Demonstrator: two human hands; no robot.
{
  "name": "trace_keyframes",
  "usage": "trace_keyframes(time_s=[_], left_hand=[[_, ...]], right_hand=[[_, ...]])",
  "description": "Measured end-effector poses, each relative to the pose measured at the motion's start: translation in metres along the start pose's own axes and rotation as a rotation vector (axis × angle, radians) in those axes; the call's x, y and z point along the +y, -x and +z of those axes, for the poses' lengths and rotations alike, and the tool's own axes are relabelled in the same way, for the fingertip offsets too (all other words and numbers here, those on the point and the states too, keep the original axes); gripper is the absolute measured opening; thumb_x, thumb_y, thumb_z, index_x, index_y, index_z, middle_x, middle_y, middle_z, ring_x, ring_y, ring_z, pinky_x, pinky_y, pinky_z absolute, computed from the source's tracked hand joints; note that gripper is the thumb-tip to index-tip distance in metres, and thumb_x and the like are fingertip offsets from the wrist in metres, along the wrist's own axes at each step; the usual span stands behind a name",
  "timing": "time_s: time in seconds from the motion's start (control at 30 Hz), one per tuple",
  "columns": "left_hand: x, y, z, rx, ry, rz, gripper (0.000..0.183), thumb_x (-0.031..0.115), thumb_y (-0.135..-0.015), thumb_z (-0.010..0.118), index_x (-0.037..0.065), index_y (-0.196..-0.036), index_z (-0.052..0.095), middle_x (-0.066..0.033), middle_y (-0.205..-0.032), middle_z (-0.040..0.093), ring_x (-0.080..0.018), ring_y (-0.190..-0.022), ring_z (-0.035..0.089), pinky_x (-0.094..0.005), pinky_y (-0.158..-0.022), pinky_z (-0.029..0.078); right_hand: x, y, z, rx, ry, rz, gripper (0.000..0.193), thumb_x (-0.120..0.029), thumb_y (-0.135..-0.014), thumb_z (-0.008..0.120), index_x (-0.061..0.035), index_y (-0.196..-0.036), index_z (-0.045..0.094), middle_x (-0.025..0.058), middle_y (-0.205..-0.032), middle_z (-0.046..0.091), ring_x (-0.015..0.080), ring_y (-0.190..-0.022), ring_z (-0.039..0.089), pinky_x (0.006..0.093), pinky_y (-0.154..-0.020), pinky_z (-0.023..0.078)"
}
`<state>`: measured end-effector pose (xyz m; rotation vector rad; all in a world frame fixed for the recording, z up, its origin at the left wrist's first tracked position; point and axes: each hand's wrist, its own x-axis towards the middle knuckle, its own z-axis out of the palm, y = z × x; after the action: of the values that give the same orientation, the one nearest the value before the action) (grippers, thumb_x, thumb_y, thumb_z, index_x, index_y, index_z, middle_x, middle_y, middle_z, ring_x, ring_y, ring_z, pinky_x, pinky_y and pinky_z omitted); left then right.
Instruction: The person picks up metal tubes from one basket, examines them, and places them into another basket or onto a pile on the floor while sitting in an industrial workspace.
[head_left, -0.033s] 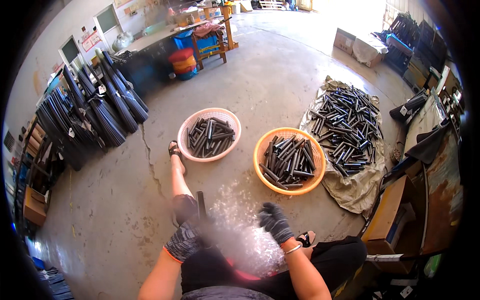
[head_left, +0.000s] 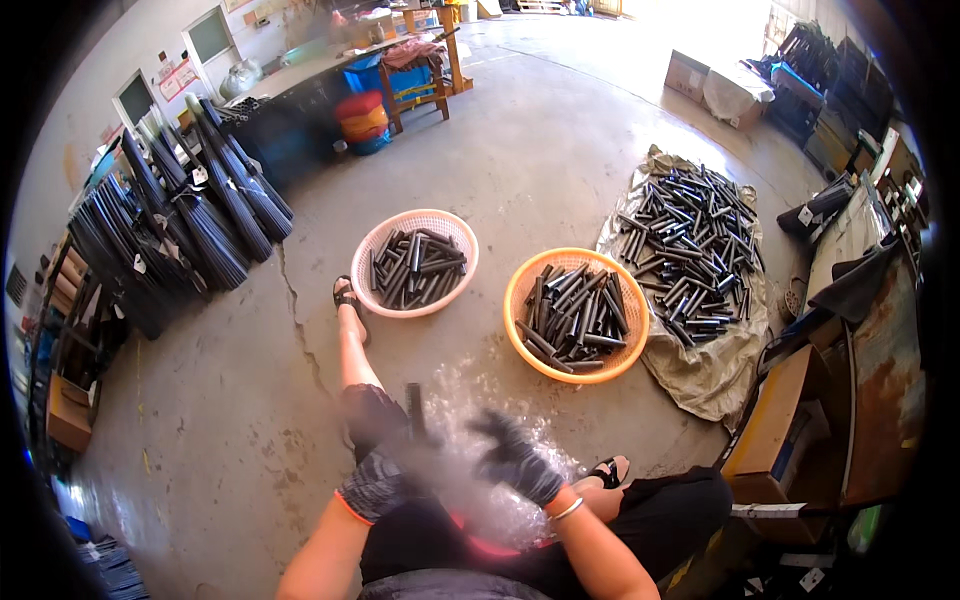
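My left hand, in a grey-black knit glove with an orange cuff, is closed around the lower part of a short black tube that stands nearly upright. A grey blurred patch hides part of the fingers and the tube's lower end. My right hand, also gloved, hovers to the right of the tube, its fingers apart and somewhat smeared. Crumpled clear plastic lies between my legs below the hands. Ahead, a pink basket and an orange basket hold many similar black tubes.
At the right, a heap of black tubes lies on a tan sheet. An open cardboard box stands beside my right knee. Bundles of long dark rods lean at the left. Behind them are a workbench and stacked stools.
My right hand has moved left toward the tube, and its fingers have spread. The tube in my left hand has shifted slightly right.
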<state>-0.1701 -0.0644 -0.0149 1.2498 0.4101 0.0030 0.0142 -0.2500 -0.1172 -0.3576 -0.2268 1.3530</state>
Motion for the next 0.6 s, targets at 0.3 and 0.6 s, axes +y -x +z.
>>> trace_keyframes(time_s=[0.3, 0.6], left_hand=[[0.039, -0.010, 0.035, -0.045, 0.463, -0.098, 0.026, 0.013, -0.087, 0.059, 0.006, -0.111, 0.053, -0.0078, -0.091, 0.060, -0.0236, -0.085, 0.061, -0.0422, -0.082, 0.050], [0.030, -0.006, 0.046, -0.017, 0.476, -0.172, 0.027, 0.011, -0.085, 0.060, 0.005, -0.111, 0.054, -0.0073, -0.089, 0.060, -0.0222, -0.083, 0.059, -0.0402, -0.079, 0.048]], right_hand=[[-0.023, 0.016, -0.007, 0.307, 0.717, -0.187, 0.014, -0.007, -0.089, 0.046, -0.0009, -0.092, 0.059, 0.0058, -0.074, 0.059, 0.0120, -0.057, 0.053, 0.0236, -0.052, 0.044], [0.003, 0.012, 0.091, -0.001, 0.566, -0.144, 0.055, -0.006, -0.084, 0.062, -0.0078, -0.132, 0.036, 0.0070, -0.126, 0.042, 0.0129, -0.072, 0.056, 0.0262, -0.063, 0.049]])
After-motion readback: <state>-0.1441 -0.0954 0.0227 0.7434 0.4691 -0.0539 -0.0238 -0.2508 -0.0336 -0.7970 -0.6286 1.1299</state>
